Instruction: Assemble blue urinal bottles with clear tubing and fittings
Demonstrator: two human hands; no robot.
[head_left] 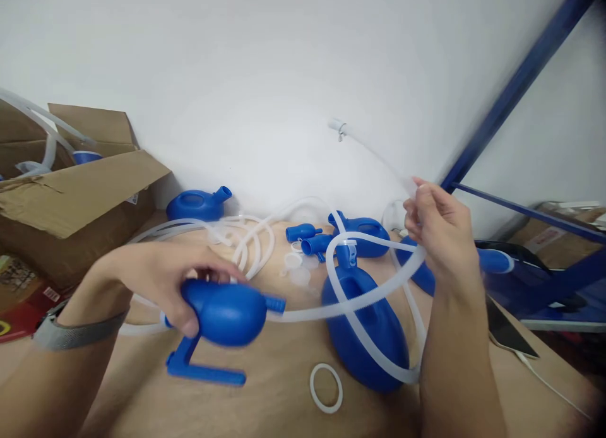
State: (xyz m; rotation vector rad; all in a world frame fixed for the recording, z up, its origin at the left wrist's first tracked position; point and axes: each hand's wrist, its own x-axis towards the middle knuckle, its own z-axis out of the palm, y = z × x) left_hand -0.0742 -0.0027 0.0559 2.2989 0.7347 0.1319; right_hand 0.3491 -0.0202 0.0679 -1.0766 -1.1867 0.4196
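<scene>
My left hand [163,283] is closed around a blue plastic funnel-shaped piece with a flat handle [222,315], held just above the table. From its nozzle runs a clear white tube [360,299]. My right hand [438,226] pinches that tube higher up, and the tube's free end with a small clip [338,129] sticks up toward the wall. The tube loops over a blue plastic bottle [364,324] lying on the table between my hands. A white ring [326,387] lies in front of the bottle.
More blue bottles [196,204] and blue connectors [307,236] lie at the back among coils of clear tubing [246,239]. An open cardboard box [71,192] stands at the left. A blue metal frame [516,91] and a phone with a cable [509,334] are at the right.
</scene>
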